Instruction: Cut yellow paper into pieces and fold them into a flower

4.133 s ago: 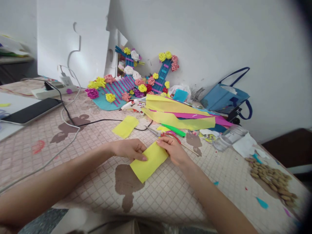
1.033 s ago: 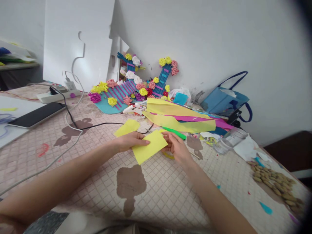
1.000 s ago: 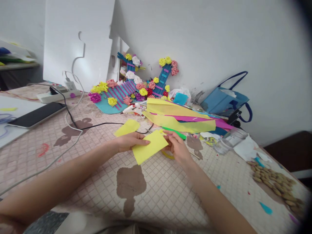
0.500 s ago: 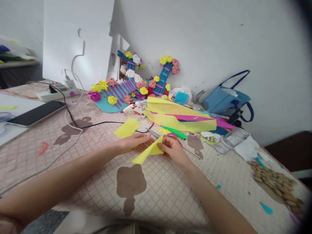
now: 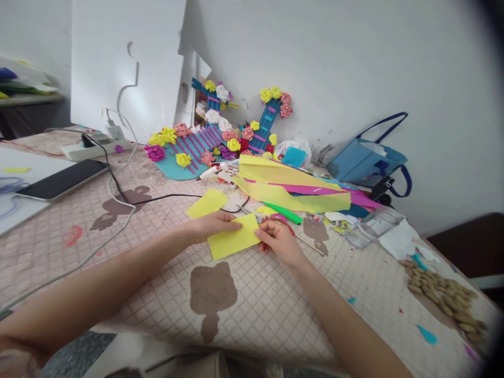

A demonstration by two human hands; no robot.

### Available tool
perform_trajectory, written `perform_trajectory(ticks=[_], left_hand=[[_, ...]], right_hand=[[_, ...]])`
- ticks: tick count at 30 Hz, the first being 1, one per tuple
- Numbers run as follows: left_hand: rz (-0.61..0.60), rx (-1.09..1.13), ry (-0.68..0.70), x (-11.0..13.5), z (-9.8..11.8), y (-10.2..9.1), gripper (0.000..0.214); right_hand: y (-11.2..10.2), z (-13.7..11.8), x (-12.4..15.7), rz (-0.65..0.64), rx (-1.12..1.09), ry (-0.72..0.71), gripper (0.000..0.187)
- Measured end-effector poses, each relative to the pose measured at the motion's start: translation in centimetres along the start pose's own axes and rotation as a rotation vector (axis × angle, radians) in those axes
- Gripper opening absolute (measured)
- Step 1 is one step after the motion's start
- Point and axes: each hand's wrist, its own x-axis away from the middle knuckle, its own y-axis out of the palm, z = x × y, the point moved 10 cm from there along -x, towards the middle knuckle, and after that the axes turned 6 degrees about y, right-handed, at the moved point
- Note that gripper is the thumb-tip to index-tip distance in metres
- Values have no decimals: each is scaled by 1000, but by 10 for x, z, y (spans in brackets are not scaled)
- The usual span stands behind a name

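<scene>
A flat rectangle of yellow crepe paper is stretched between my two hands, just above the table. My left hand pinches its upper left edge, thumb on top and the other fingers mostly hidden behind it. With thumb and fingertips, my right hand grips the right edge. Another yellow paper piece lies behind my left hand. Beyond my right hand are red-handled scissors, partly covered, a thin wooden stick and a bright green paper roll.
Long yellow crepe strips lie at the back, near a white glue gun and paper-flower decorations. A black phone, white cable and power strip are left. Right stand a clear cup, nuts and blue bag.
The yellow paper was tilted and folded, held by my right hand; now it is spread flat. My left hand has moved onto its left edge and closed on it.
</scene>
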Motion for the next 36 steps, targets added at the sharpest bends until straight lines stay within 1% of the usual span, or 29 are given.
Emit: perform_trajectory(ticks=[3, 5, 8, 13, 16, 23, 29, 32, 36], left_hand=[[-53, -66, 35, 1, 9, 4, 38], [-62, -135, 74, 0, 15, 5, 38], [-26, -259, 142, -3, 23, 3, 35], [65, -463, 247, -9, 30, -1, 33], [72, -538, 290, -10, 33, 0, 31], [53, -509, 297, -10, 30, 1, 32], [63, -576, 350, -13, 30, -1, 35], [59, -560, 321, -12, 28, -1, 33], [90, -473, 256, -8, 27, -5, 32]], right_hand=[[6, 2, 0, -48, 15, -1, 29], [11, 3, 1, -84, 18, 7, 28], [17, 3, 3, -109, 14, 24, 29], [22, 1, 6, -104, 51, 44, 29], [23, 1, 6, -98, 50, 39, 27], [21, 0, 5, -64, 66, 7, 23], [21, -1, 5, -47, 78, -1, 22], [23, 0, 6, -71, 67, 5, 23], [23, -1, 6, -76, 52, 3, 27]])
